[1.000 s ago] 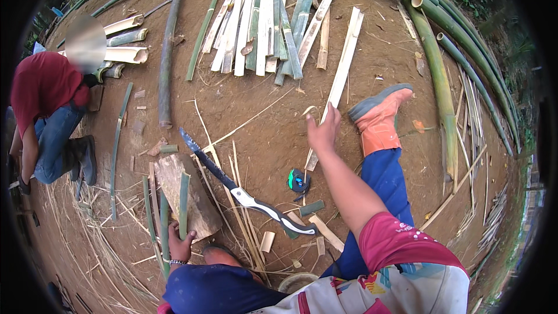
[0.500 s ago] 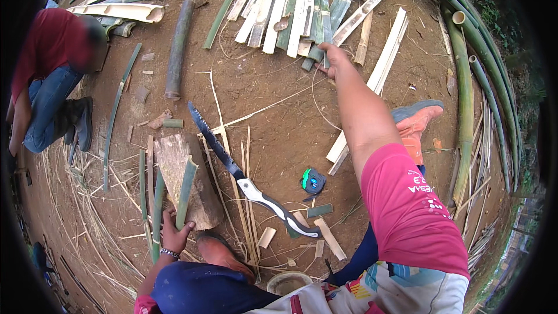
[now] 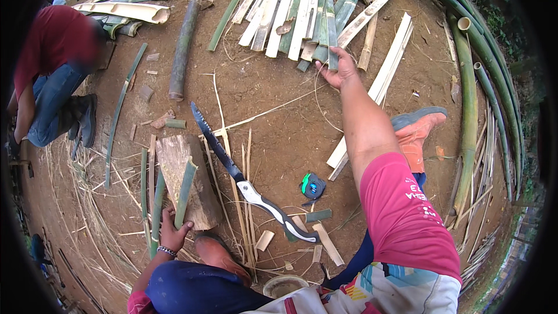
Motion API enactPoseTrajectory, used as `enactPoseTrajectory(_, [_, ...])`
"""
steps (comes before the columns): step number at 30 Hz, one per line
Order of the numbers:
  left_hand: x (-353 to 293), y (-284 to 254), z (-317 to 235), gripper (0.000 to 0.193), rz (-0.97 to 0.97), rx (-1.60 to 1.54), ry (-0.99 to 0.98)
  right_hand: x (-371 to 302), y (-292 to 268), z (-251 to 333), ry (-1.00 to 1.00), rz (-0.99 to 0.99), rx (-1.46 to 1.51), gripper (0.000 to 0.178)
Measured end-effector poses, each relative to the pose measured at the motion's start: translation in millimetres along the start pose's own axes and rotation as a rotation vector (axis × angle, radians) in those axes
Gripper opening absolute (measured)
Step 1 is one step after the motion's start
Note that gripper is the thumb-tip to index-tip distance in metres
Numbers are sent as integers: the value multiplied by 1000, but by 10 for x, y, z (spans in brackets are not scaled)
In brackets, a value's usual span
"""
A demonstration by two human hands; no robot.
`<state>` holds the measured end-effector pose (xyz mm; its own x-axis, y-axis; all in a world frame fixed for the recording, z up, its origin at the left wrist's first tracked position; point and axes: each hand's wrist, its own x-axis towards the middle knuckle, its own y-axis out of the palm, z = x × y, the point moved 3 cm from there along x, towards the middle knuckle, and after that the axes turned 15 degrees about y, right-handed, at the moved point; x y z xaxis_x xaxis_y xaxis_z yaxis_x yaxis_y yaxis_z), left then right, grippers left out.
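My right hand (image 3: 342, 71) reaches far out, fingers closed around the near end of a green bamboo strip (image 3: 332, 35) in the fanned pile of split bamboo (image 3: 302, 6). My left hand (image 3: 172, 234) is low on the left, its thumb and fingers around the lower end of another green bamboo strip (image 3: 185, 193). That strip leans against a wood block (image 3: 200, 197). Between my hands a folding saw (image 3: 250, 192), white and black-handled, lies on the ground with its dark blade pointing away. Right of it sits a tape measure (image 3: 313, 185).
Several long green bamboo poles (image 3: 465, 110) line the right side. A dark pole (image 3: 187, 35) lies beyond the block. Another person (image 3: 55, 75) crouches at the left near halved bamboo (image 3: 125, 10). Offcuts (image 3: 329, 244) and a bowl-like container (image 3: 283, 285) lie near my feet.
My right hand has drawn slightly back toward me and to the right, with the end of the bamboo strip in it. The left hand keeps its hold.
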<state>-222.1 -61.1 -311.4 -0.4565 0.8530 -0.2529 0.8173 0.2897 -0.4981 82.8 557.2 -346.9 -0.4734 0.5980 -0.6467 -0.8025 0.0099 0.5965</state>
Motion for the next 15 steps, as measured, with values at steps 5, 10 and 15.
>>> enactPoseTrajectory(5, [4, 5, -21, 72, 13, 50, -8, 71, -2, 13, 76, 93, 33, 44])
enactPoseTrajectory(10, [-15, -15, 40, 71, 15, 82, -8, 76, 83, -50, 72, 27, -10, 53])
enactPoseTrajectory(15, [10, 16, -140, 70, 31, 102, -34, 19, 224, -59, 16, 201, 68, 67])
